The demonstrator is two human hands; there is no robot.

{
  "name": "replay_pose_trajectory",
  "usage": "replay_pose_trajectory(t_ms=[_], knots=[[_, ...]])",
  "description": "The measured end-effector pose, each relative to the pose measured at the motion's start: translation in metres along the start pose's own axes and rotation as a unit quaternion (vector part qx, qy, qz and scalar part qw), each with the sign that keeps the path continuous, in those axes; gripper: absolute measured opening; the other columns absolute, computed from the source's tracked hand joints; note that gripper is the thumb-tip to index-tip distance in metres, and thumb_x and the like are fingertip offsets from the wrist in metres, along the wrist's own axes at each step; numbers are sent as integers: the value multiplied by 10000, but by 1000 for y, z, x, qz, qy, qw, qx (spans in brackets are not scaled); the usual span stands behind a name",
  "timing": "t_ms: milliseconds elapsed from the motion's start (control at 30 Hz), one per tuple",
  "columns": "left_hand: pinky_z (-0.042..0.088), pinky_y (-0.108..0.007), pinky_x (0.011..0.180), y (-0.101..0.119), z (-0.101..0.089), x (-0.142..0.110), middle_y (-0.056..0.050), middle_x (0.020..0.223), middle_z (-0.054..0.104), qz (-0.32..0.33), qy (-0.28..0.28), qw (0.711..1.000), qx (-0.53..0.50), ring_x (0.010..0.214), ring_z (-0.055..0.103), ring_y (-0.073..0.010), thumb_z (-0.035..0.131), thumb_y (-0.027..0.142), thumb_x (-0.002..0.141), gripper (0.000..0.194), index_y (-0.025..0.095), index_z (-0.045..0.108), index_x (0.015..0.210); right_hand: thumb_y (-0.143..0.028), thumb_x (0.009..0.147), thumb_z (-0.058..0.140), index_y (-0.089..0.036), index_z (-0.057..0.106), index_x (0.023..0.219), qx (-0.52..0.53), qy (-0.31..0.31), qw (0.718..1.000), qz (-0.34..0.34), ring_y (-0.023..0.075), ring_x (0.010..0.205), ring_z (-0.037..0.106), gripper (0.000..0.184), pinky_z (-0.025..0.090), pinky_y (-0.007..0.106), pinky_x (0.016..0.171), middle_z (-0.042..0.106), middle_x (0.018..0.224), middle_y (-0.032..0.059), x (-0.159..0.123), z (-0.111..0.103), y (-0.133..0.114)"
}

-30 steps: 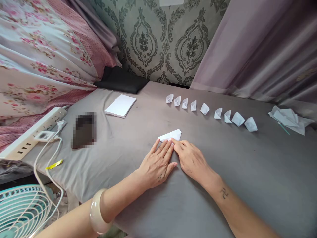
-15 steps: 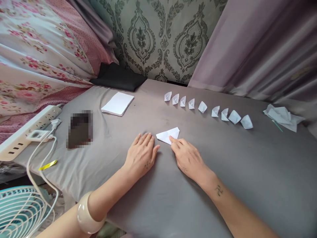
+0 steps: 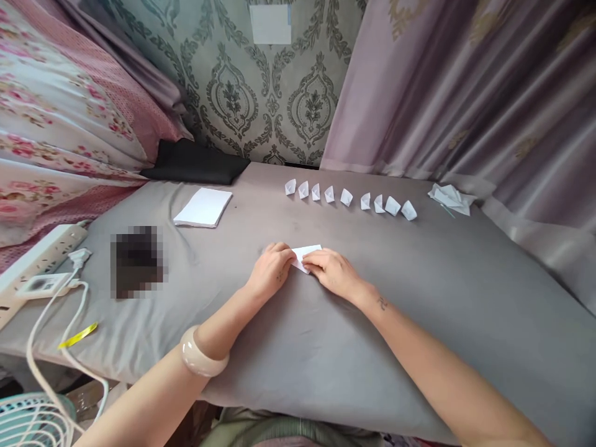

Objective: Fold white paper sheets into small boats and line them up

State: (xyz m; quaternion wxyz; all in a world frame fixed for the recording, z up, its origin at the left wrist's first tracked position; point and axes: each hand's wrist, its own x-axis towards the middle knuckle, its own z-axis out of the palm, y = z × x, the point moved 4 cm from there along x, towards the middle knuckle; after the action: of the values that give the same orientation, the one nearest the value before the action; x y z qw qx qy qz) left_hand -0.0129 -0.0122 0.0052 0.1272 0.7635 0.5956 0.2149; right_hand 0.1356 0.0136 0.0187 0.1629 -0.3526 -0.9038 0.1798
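A small folded piece of white paper (image 3: 302,252) lies on the grey cloth surface in front of me. My left hand (image 3: 274,266) has its fingers closed on the paper's left end. From the right, my right hand (image 3: 331,268) pinches the paper near its lower edge, fingertips just short of the left hand. Part of the paper is hidden behind the fingers. Beyond it stands a row of several small folded white paper shapes (image 3: 346,197), some showing open hollows.
Left of the hands lie a stack of white paper (image 3: 205,208), a pixelated dark object (image 3: 137,264) and a white power strip (image 3: 51,254) with cables. Black cloth (image 3: 195,162) rests at the back. Crumpled white paper (image 3: 449,197) sits far right; a fan (image 3: 32,422) is lower left.
My left hand, flat beside the paper before, now grips its left end. My right hand has gone from a pressing finger to a pinch. The view has tilted up and turned right.
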Motion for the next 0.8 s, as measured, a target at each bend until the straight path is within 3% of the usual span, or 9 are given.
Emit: replay_pose_trajectory(t_ms=[167, 333, 433, 567, 800], knots=[[448, -352, 881, -12, -3, 0, -67, 990, 590, -34, 14, 998, -42, 943, 528, -211, 438, 243, 893, 234, 224, 668, 930, -187, 864, 584, -222, 722, 843, 75, 5, 997, -25, 159, 923, 586, 144, 462, 297, 828, 670, 983, 21, 5, 4, 12], [447, -370, 901, -16, 0, 4, -85, 996, 548, -89, 23, 994, -57, 941, 525, -213, 552, 281, 832, 286, 179, 603, 1095, -245, 842, 615, -214, 690, 968, 54, 69, 996, 4, 182, 992, 537, 149, 443, 341, 894, 618, 1082, 41, -2, 7, 14], [451, -360, 884, -17, 4, 12, -86, 1000, 546, -90, 8, 993, -77, 956, 518, -213, 545, 267, 829, 237, 172, 611, 1035, -309, 797, 664, -207, 622, 1126, 22, 116, 992, 49, 222, 1070, 494, 347, 424, 383, 949, 574, 1167, 62, -5, 7, 19], [453, -353, 857, -19, 9, 33, -74, 989, 537, -78, -10, 991, -105, 928, 521, -207, 557, 252, 807, 205, 174, 599, 993, -365, 756, 693, -196, 540, 1237, -25, 126, 988, 84, 269, 1155, 450, 533, 400, 422, 992, 523, 1265, 88, -3, 2, 28], [394, -383, 885, -16, 9, 72, -47, 938, 564, -35, -49, 995, -84, 952, 484, -227, 598, 263, 766, 140, 197, 578, 888, -420, 749, 684, -217, 530, 1259, -47, 96, 985, 136, 292, 1230, 399, 570, 361, 448, 1026, 483, 1330, 90, 5, -11, 52]])
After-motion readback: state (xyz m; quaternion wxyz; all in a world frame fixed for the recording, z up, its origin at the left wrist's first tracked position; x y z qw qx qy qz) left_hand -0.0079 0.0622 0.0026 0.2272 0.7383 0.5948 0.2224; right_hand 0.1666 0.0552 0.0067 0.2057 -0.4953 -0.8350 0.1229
